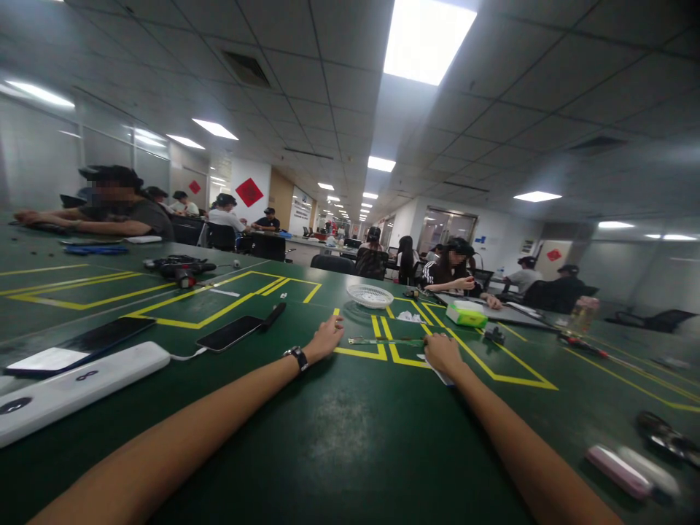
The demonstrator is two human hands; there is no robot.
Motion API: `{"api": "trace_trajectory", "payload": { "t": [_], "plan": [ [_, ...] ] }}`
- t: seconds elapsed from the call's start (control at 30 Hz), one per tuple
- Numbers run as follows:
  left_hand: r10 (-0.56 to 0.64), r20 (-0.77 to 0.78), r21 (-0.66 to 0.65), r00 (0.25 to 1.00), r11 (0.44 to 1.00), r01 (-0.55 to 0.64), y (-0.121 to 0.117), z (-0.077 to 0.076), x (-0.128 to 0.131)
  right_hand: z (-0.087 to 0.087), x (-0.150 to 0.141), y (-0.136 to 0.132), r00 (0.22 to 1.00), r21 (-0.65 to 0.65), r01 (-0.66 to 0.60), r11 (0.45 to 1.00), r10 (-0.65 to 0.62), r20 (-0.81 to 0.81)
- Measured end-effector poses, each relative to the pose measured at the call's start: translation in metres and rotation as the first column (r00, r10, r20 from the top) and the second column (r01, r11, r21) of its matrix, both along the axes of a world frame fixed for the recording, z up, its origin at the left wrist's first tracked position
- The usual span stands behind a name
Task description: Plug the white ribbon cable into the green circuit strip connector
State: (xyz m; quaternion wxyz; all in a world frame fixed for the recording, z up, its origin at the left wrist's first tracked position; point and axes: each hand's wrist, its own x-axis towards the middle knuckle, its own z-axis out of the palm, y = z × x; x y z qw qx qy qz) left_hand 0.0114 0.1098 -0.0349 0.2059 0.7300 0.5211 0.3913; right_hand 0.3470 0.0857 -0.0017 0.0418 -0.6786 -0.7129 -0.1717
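Observation:
My left hand (pixel 327 337), with a dark watch (pixel 297 357) on its wrist, rests over the green table just left of a thin, clear strip (pixel 386 340). Its fingers are loosely bent and apart, with nothing seen in them. The strip lies across yellow tape lines and looks like a ruler or narrow packet; its kind is unclear. At its right end my right hand (pixel 442 354) is closed, fingers curled around that end. A white sheet (pixel 442 375) shows partly beneath the right hand. Beyond both hands sits a white plastic basket (pixel 370 295).
Left are a white power strip (pixel 87 383), a phone (pixel 230 333) and a power drill (pixel 180 268). Right are a green-and-white tissue pack (pixel 467 314), a bottle (pixel 582 315) and a pink object (pixel 617 470). Crumpled white paper (pixel 410 316) lies near the basket. Other people sit around.

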Motion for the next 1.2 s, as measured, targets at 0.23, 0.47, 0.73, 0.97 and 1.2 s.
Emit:
{"api": "trace_trajectory", "payload": {
  "t": [0.23,0.47,0.73,0.97,1.2],
  "plan": [
    [-0.039,-0.083,0.000,0.996,0.999,0.039,-0.012,0.007,0.000,-0.010,0.014,0.003,0.992,0.031,0.124,0.992,-0.123,-0.026],
    [-0.046,-0.120,0.010,0.992,0.999,0.047,-0.016,0.009,0.001,-0.015,0.014,0.004,0.989,0.024,0.144,0.989,-0.142,-0.044],
    [-0.056,-0.165,0.008,0.985,0.998,0.059,-0.017,0.010,0.002,-0.013,0.015,0.004,0.992,-0.028,0.106,0.994,-0.108,-0.069],
    [-0.055,-0.201,-0.004,0.978,0.998,0.055,-0.015,0.009,0.003,-0.011,0.017,0.005,0.991,-0.119,0.074,0.990,-0.086,-0.102],
    [-0.072,-0.232,-0.016,0.970,0.997,0.070,-0.017,0.010,0.003,-0.015,0.022,0.008,0.988,-0.152,0.076,0.985,-0.095,-0.124]
  ]
}}
